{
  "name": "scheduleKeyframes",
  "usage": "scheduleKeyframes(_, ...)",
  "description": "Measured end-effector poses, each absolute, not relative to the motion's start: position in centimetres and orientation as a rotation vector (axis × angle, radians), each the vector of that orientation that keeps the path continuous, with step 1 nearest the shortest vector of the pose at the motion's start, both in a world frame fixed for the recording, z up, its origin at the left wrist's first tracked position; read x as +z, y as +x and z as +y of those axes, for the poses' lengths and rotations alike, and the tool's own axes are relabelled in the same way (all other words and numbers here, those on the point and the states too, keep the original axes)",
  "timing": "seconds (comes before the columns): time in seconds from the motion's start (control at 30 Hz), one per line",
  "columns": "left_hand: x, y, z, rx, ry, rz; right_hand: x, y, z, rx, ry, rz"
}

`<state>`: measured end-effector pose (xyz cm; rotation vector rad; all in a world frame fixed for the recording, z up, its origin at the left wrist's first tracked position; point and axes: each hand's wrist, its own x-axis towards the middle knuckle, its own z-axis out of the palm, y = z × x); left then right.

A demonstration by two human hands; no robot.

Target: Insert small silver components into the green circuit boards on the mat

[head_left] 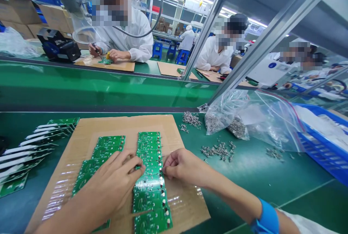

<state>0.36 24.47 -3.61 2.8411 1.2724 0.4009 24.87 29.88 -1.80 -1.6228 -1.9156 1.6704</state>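
Note:
Two rows of green circuit boards lie on a brown cardboard sheet before me. My left hand rests flat over the left row, its fingertips touching the right row of boards. My right hand is pinched at the right edge of that right row, fingers pressed together on something too small to make out. A blue strap circles my right wrist.
Small metal parts lie scattered on the green bench, beside clear plastic bags holding more. A fanned stack of boards sits at left, a blue bin at right. Across the green conveyor, people in white coats work.

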Motion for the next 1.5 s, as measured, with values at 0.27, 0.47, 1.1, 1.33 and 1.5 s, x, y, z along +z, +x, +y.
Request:
scheduleKeyframes(0.27, -2.8, 2.0, 22.9, 0.334, 3.026, 1.433, -1.0, 24.2, 30.0, 1.806, -1.734, -1.810)
scheduleKeyframes(0.47, -2.8, 2.0, 22.7, 0.401, 3.040, 1.441, -0.4, 23.3, 29.9, 1.819, -1.830, -1.755)
scheduleKeyframes(1.1, -4.8, 1.0, 23.6, 0.756, 2.708, 1.349, -1.2, 32.6, 26.4, 0.640, -1.753, -2.381)
scheduleKeyframes(1.33, -2.1, 1.9, 23.3, 0.670, 2.359, 1.266, -0.2, 26.6, 24.5, 1.512, -1.353, -1.644)
scheduleKeyframes(1.5, -2.3, 2.2, 23.7, 0.710, 2.256, 1.148, -1.2, 22.4, 24.1, 1.700, -1.137, -1.339)
